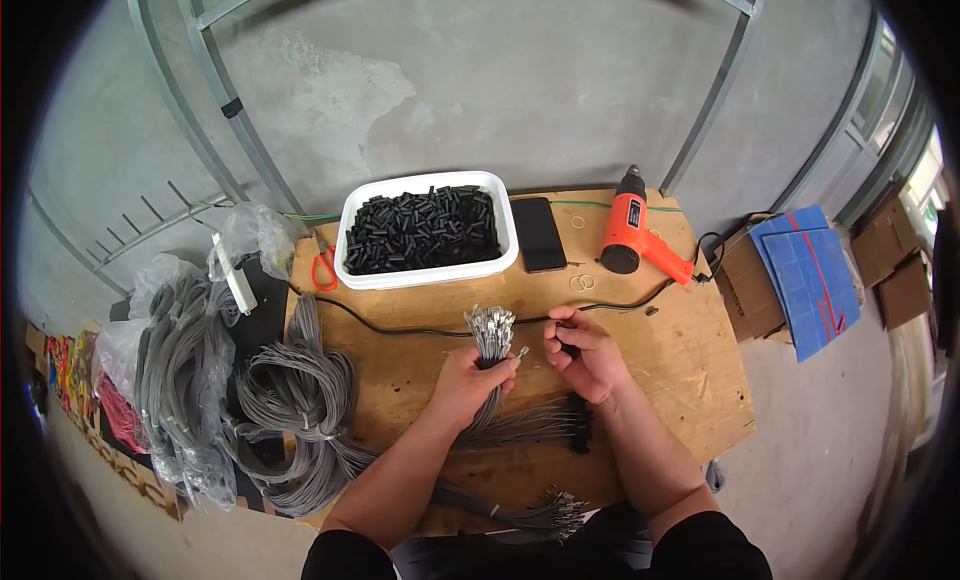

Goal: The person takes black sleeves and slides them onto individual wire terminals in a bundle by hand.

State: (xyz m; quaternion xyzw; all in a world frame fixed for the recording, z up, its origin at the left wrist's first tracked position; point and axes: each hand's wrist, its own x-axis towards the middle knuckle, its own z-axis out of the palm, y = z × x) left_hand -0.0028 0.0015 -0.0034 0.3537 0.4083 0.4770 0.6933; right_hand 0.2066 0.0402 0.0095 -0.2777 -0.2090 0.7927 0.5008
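Note:
My left hand is closed around a bundle of grey wires, with the silvery metal terminals pointing up. One wire end stands out sideways from the bundle, toward my right hand. My right hand is closed just to the right, apart from the bundle; black tube pieces show between its curled fingers, partly hidden. Below the hands lie grey wires whose ends carry black sleeves. Another bundle with bare metal ends lies at the table's near edge.
A white tub of short black tubes stands at the back of the wooden table. Right of it are a black phone and an orange heat gun. Red-handled pliers, a black cable and coiled grey wires lie leftward.

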